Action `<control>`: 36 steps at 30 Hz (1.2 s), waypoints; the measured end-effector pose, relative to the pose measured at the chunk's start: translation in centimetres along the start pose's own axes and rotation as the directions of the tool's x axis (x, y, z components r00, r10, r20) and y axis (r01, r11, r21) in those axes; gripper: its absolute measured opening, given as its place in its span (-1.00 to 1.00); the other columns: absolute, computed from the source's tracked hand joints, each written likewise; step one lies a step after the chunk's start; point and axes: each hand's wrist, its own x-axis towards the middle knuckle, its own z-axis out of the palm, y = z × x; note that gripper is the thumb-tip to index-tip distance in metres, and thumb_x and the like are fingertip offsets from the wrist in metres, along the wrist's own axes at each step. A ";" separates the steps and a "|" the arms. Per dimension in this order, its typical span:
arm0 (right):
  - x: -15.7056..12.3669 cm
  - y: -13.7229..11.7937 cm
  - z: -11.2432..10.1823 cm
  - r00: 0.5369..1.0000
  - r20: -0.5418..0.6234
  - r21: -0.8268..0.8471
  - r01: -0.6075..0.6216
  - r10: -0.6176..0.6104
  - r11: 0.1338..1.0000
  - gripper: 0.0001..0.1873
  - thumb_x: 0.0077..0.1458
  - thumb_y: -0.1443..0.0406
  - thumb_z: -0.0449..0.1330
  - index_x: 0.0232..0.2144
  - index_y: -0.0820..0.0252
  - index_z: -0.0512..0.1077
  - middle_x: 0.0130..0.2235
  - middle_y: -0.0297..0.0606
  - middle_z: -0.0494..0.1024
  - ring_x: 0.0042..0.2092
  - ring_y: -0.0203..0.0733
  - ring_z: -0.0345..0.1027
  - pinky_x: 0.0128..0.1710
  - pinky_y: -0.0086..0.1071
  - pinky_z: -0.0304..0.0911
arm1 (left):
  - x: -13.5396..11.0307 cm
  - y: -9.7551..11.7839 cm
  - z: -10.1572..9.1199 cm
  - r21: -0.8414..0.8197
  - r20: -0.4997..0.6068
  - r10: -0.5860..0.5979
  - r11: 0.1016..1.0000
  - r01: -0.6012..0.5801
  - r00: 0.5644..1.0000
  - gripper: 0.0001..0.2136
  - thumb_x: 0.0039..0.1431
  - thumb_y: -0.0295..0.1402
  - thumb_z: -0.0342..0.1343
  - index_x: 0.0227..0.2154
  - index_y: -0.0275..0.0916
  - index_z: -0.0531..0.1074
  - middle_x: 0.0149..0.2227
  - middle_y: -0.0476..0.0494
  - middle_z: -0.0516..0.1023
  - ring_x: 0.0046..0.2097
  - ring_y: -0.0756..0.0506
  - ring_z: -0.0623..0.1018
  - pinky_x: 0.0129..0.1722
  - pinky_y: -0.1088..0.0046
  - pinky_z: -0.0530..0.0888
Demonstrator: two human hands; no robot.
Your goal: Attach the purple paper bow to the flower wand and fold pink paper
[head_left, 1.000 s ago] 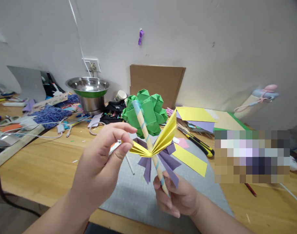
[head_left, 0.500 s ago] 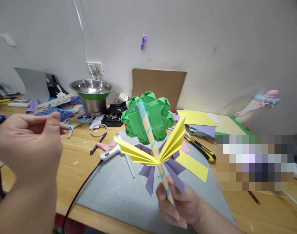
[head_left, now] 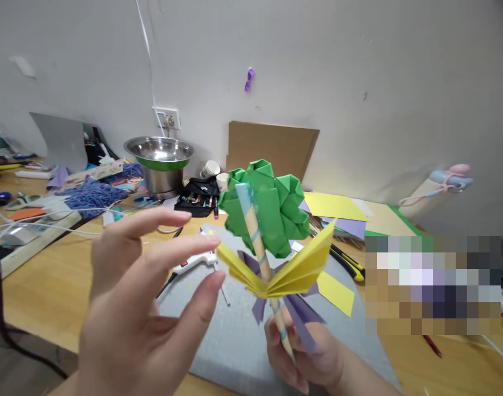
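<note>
My right hand [head_left: 303, 352] grips the lower end of a rolled paper stick [head_left: 260, 258] wound with blue tape. The stick carries a green folded paper flower [head_left: 276, 206] on top, a yellow pleated fan [head_left: 288, 269] at its middle and purple pleated pieces [head_left: 299, 313] below. It is held up over a grey mat [head_left: 235, 341]. My left hand [head_left: 148, 297] is raised just left of the yellow fan, fingers spread and empty, fingertips close to the fan's left edge. A white glue gun [head_left: 196, 261] lies on the mat behind that hand.
The wooden table holds a steel bowl [head_left: 159, 151], blue yarn [head_left: 92, 192], a black pouch of pens [head_left: 197, 195], paper cups, a yellow utility knife [head_left: 350, 261], yellow and purple paper sheets [head_left: 332, 206] and a cardboard sheet [head_left: 272, 146] against the wall. Cables run at the left.
My left hand came back from the far left and opened beside the yellow fan. The flower stick shifted slightly right and tilted, and the view moved a little.
</note>
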 end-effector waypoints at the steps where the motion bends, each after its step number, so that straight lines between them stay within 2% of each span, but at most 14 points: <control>1: 0.1 -0.1 0.1 0.998 -0.051 -0.021 0.036 -0.037 0.999 -0.56 -0.11 0.02 0.36 -0.37 0.30 0.50 -0.70 -0.43 0.37 -0.77 -0.46 0.09 -0.81 -0.60 -0.05 | -0.2 0.3 0.3 0.012 0.001 0.034 0.999 -0.034 0.999 -0.72 0.01 -0.46 0.21 -0.23 0.05 0.46 -0.06 0.02 0.34 0.07 -0.22 0.33 0.13 0.16 0.24; 3: 0.5 -0.3 0.4 0.980 -0.155 -0.067 0.120 -0.129 0.991 -0.59 -0.10 0.04 0.37 -0.39 0.29 0.50 -0.66 -0.42 0.39 -0.74 -0.48 0.10 -0.78 -0.59 -0.07 | -0.5 0.3 1.0 0.005 -0.002 0.042 0.999 -0.042 0.999 -0.76 0.08 -0.47 0.13 -0.22 0.02 0.43 -0.08 -0.02 0.34 0.05 -0.20 0.35 0.08 0.18 0.29; 7: 1.0 -0.8 0.5 0.905 -0.308 -0.169 0.250 -0.292 0.953 -0.65 -0.03 0.08 0.34 -0.52 0.29 0.48 -0.60 -0.38 0.38 -0.64 -0.44 0.15 -0.70 -0.54 -0.05 | -1.1 -1.2 2.2 -0.056 0.040 -0.071 0.996 0.073 0.997 -0.79 0.15 -0.47 0.08 -0.23 0.03 0.40 -0.08 -0.04 0.33 0.05 -0.22 0.35 0.06 0.13 0.30; 10: 1.3 -1.1 0.7 0.851 -0.380 -0.222 0.297 -0.363 0.929 -0.69 -0.01 0.12 0.34 -0.54 0.27 0.48 -0.58 -0.37 0.38 -0.60 -0.41 0.14 -0.66 -0.50 -0.03 | -1.2 -2.3 3.0 -0.097 0.105 -0.083 0.991 0.093 0.991 -0.81 0.16 -0.45 0.08 -0.22 0.02 0.39 -0.09 -0.05 0.35 0.04 -0.22 0.37 0.05 0.10 0.30; 13: 1.3 -1.4 0.9 0.818 -0.420 -0.245 0.316 -0.394 0.917 -0.70 -0.01 0.13 0.34 -0.56 0.26 0.47 -0.58 -0.38 0.36 -0.57 -0.39 0.13 -0.64 -0.49 -0.02 | -1.1 -2.6 3.7 -0.152 0.128 -0.115 0.979 0.134 0.985 -0.80 0.15 -0.45 0.10 -0.21 -0.01 0.38 -0.07 -0.06 0.37 0.07 -0.22 0.37 0.05 0.13 0.31; 16: 1.3 -1.4 1.0 0.813 -0.427 -0.244 0.317 -0.395 0.916 -0.71 -0.03 0.14 0.36 -0.55 0.27 0.49 -0.57 -0.37 0.35 -0.54 -0.37 0.13 -0.64 -0.50 -0.03 | -0.8 -2.4 4.5 -0.156 0.108 -0.127 0.977 0.143 0.986 -0.74 0.12 -0.44 0.14 -0.14 0.00 0.37 -0.02 -0.07 0.34 0.11 -0.23 0.33 0.06 0.15 0.29; 19: 1.2 -1.2 0.9 0.837 -0.407 -0.215 0.301 -0.365 0.929 -0.72 0.01 0.17 0.34 -0.54 0.28 0.49 -0.56 -0.37 0.37 -0.56 -0.41 0.15 -0.63 -0.50 -0.06 | -0.5 -2.4 5.2 -0.208 0.038 -0.168 0.963 0.173 0.985 -0.62 0.11 -0.39 0.17 -0.01 0.04 0.30 0.04 -0.07 0.32 0.12 -0.22 0.31 0.11 0.14 0.24; 21: 1.2 -1.0 0.8 0.866 -0.378 -0.176 0.280 -0.327 0.944 -0.70 0.06 0.17 0.31 -0.56 0.30 0.48 -0.56 -0.36 0.39 -0.59 -0.44 0.18 -0.63 -0.50 -0.08 | -0.3 -2.6 5.6 -0.308 -0.007 -0.253 0.921 0.239 0.967 -0.64 0.17 -0.35 0.11 0.02 0.04 0.28 0.04 -0.07 0.34 0.11 -0.21 0.33 0.11 0.14 0.24; 23: 1.0 -0.9 0.7 0.899 -0.336 -0.119 0.255 -0.280 0.960 -0.69 0.06 0.13 0.30 -0.50 0.30 0.50 -0.56 -0.37 0.40 -0.64 -0.47 0.17 -0.66 -0.52 -0.12 | 0.1 -3.0 5.7 -0.370 -0.015 -0.294 0.890 0.268 0.956 -0.75 0.22 -0.33 0.06 -0.04 0.01 0.34 -0.02 -0.07 0.39 0.07 -0.19 0.37 0.08 0.16 0.28; 26: 0.7 -0.8 0.7 0.949 -0.246 -0.010 0.201 -0.197 0.980 -0.67 0.03 0.06 0.29 -0.31 0.21 0.55 -0.59 -0.43 0.38 -0.70 -0.51 0.08 -0.70 -0.54 -0.16 | 0.8 -3.5 5.5 -0.317 0.021 -0.170 0.933 0.168 0.985 -0.87 0.19 -0.38 0.10 -0.21 -0.04 0.45 -0.13 -0.06 0.41 0.01 -0.17 0.39 0.05 0.18 0.31; 29: 0.5 -0.9 0.7 0.983 -0.136 0.082 0.137 -0.125 0.987 -0.68 0.05 0.06 0.27 -0.26 0.15 0.56 -0.62 -0.48 0.31 -0.73 -0.54 -0.01 -0.70 -0.55 -0.13 | 2.0 -3.5 5.0 -0.167 0.048 0.068 0.984 -0.059 0.996 -0.84 0.14 -0.46 0.16 -0.26 -0.04 0.50 -0.14 -0.07 0.38 -0.03 -0.16 0.39 0.02 0.17 0.32; 31: 0.4 -1.0 0.6 0.993 -0.066 0.127 0.103 -0.095 0.987 -0.71 0.06 0.07 0.27 -0.27 0.13 0.57 -0.64 -0.50 0.28 -0.74 -0.55 -0.05 -0.70 -0.57 -0.11 | 2.9 -3.3 4.7 -0.068 0.085 0.224 0.973 -0.219 0.971 -0.82 0.12 -0.49 0.17 -0.27 -0.05 0.51 -0.13 -0.08 0.38 -0.04 -0.16 0.39 0.01 0.16 0.32; 33: 0.3 -1.1 0.5 0.997 0.005 0.161 0.070 -0.072 0.984 -0.72 0.07 0.07 0.26 -0.28 0.12 0.57 -0.66 -0.51 0.26 -0.75 -0.55 -0.06 -0.72 -0.58 -0.11 | 3.8 -3.0 4.4 -0.010 0.148 0.344 0.938 -0.347 0.927 -0.82 0.12 -0.50 0.17 -0.29 -0.05 0.52 -0.12 -0.10 0.38 -0.04 -0.18 0.38 0.00 0.14 0.30; 36: 0.2 -0.9 0.3 0.993 0.107 0.198 0.022 -0.044 0.980 -0.72 0.11 0.08 0.22 -0.27 0.13 0.57 -0.69 -0.51 0.25 -0.77 -0.53 -0.06 -0.75 -0.60 -0.11 | 4.6 -2.5 4.0 0.025 0.236 0.446 0.886 -0.464 0.863 -0.85 0.12 -0.44 0.19 -0.30 -0.02 0.54 -0.10 -0.11 0.38 -0.02 -0.21 0.36 -0.02 0.11 0.28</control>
